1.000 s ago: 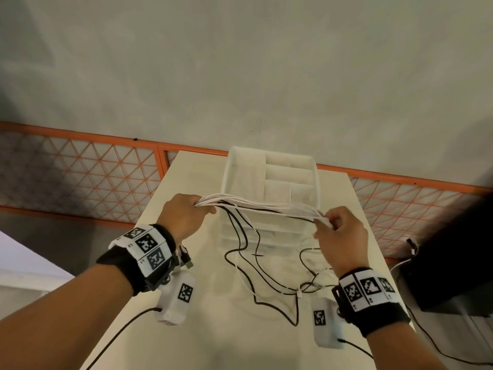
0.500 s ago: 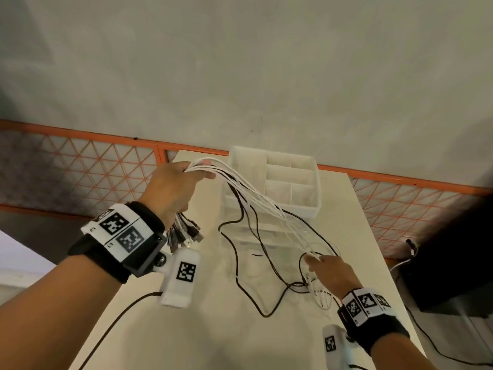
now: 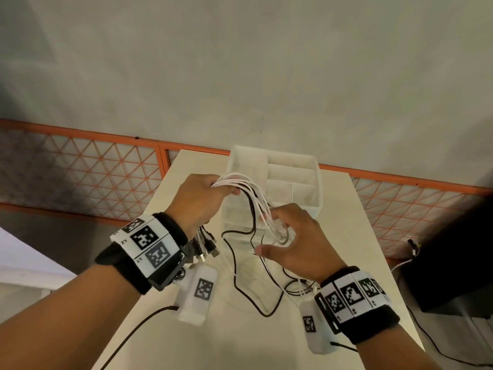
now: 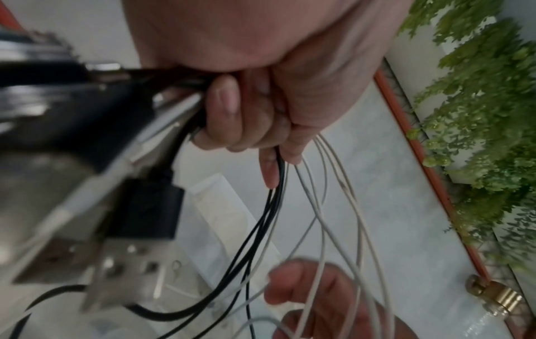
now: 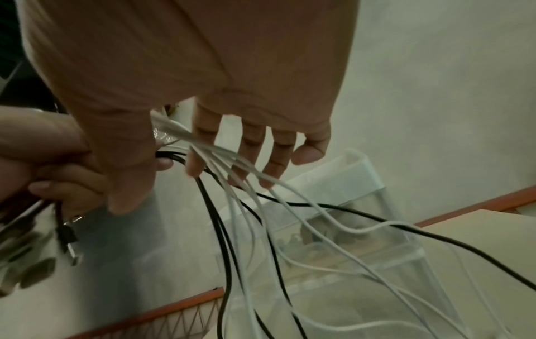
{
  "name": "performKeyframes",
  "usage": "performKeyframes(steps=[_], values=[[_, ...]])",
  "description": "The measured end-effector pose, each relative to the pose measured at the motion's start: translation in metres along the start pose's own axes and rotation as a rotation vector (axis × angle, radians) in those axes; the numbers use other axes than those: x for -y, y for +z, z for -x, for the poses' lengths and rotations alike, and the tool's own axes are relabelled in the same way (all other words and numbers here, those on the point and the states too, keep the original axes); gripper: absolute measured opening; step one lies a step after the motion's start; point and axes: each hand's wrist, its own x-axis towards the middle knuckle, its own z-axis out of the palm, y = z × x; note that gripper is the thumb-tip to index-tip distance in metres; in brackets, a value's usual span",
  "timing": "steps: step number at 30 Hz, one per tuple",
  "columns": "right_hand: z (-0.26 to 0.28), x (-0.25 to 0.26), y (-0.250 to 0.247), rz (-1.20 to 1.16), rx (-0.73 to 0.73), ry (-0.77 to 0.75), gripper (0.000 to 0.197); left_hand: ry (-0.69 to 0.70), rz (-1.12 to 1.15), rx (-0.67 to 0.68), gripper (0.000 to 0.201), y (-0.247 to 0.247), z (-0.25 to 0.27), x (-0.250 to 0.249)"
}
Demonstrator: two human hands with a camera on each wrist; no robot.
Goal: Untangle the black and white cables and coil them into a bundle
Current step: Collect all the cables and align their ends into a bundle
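Observation:
My left hand [image 3: 226, 189] is raised above the table and grips a bunch of white cables [image 3: 256, 198] and black cables [image 3: 234, 265]. Their plugs [image 3: 206, 244] hang below that wrist. The strands fall from the fist in a loose fan down to the table. My right hand [image 3: 274, 231] is just below and to the right, fingers spread, with the white strands running across them. In the right wrist view the fingers [image 5: 252, 158] are nearly straight and the white cables [image 5: 290, 206] and black cables [image 5: 223, 240] slide past them. The left wrist view shows the fist [image 4: 246, 119] closed around both colours.
A white compartment box [image 3: 317, 182] sits on a clear drawer unit at the back of the cream table [image 3: 240, 343]. Loose cable loops lie on the table under my right hand. An orange mesh fence [image 3: 80, 169] runs behind. A black object [image 3: 453, 263] stands at the right.
My right hand dropped to the table, then rose again to the strands close under my left hand. My left hand kept its grip and moved slightly right and down.

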Motion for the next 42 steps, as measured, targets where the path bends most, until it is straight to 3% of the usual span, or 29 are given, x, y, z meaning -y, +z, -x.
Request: performKeyframes(steps=[3,7,11,13,16,19,22,24,27,28,32,34,36,39,42], values=[[0.000,-0.012,0.011,0.156,0.013,0.070,0.053,-0.001,0.041,-0.068,0.022,-0.005,-0.001,-0.004],[0.014,-0.049,0.020,0.450,0.253,0.377,0.045,-0.006,0.126,-0.202,0.017,-0.021,-0.006,-0.008],[0.036,-0.080,0.028,0.410,0.399,0.594,0.075,-0.005,0.158,-0.205,0.019,-0.031,-0.008,-0.008],[0.033,-0.069,0.020,0.390,0.347,0.553,0.077,-0.010,0.085,-0.150,0.021,-0.027,-0.005,-0.006],[0.018,-0.033,-0.003,0.188,0.128,0.324,0.073,-0.013,0.020,-0.077,0.023,-0.012,0.002,-0.001],[0.004,0.012,-0.015,-0.002,-0.058,0.059,0.096,0.025,-0.038,-0.011,0.030,0.004,0.011,-0.002],[-0.008,0.037,0.002,-0.025,-0.031,-0.077,0.106,0.081,-0.053,0.065,0.032,0.015,0.020,-0.010],[-0.014,0.035,0.016,-0.057,-0.090,-0.123,0.085,0.117,-0.068,0.087,0.039,0.015,0.022,-0.015],[-0.020,0.020,0.023,-0.064,-0.201,-0.005,0.012,0.159,-0.111,0.079,0.040,0.000,0.019,-0.013],[-0.021,0.013,0.020,-0.072,-0.192,0.073,0.012,0.178,-0.153,0.066,0.037,-0.007,0.016,-0.010],[-0.020,-0.014,-0.003,-0.163,-0.232,0.284,0.023,0.221,-0.434,0.001,0.035,-0.027,0.005,0.009],[-0.019,-0.019,-0.007,-0.112,-0.197,0.341,0.021,0.202,-0.504,-0.035,0.035,-0.028,0.003,0.017],[-0.016,-0.017,-0.004,-0.014,-0.143,0.355,0.031,0.190,-0.542,-0.070,0.029,-0.024,0.002,0.023],[-0.008,-0.004,-0.007,-0.178,-0.079,0.294,0.058,0.195,-0.523,-0.090,0.027,-0.016,0.002,0.024],[-0.001,0.015,-0.010,-0.436,0.064,0.072,0.090,0.242,-0.523,-0.044,0.026,-0.005,0.006,0.020]])
